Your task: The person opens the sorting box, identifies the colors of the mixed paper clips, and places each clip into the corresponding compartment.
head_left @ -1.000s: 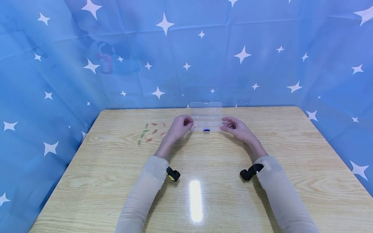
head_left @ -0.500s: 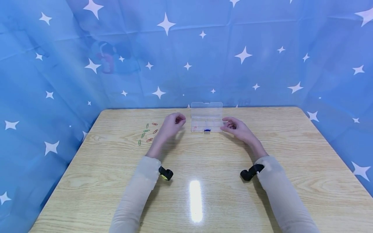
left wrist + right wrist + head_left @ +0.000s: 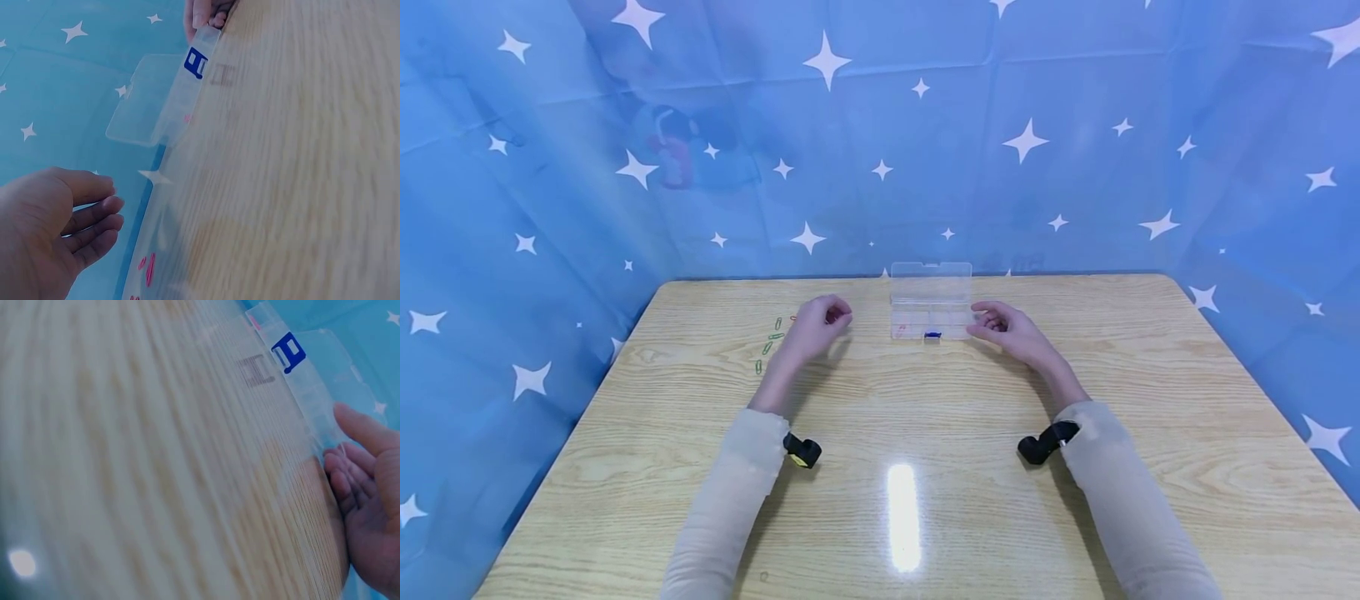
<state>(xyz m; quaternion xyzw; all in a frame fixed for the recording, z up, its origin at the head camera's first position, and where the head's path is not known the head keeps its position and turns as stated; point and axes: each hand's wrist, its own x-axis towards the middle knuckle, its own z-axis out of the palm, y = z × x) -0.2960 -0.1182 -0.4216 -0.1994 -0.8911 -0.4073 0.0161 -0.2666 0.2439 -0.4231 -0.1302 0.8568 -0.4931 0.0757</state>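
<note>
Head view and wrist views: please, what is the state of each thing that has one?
clear box, standing on the table
lid, open, raised
blue latch, unfastened
pink item, inside the box
green paper clips, loose
reddish paper clips, loose
left hand, fingers loosely curled, nothing visible held
right hand, holding the box's end

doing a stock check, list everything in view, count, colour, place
box: one, clear, lid open, table's far edge
latch: one, blue, box front
small item: at least one, pink, box's left end
green paper clips: four visible, green, left of box
red paper clips: at least three, red, left of box
table: one, tan, centre
backdrop: one, starry blue, behind table
wrist cameras: two, black, one per wrist
sleeves: two, pale grey, both forearms
left grip: one, bare, left of box
right grip: one, bare, box's right end
</note>
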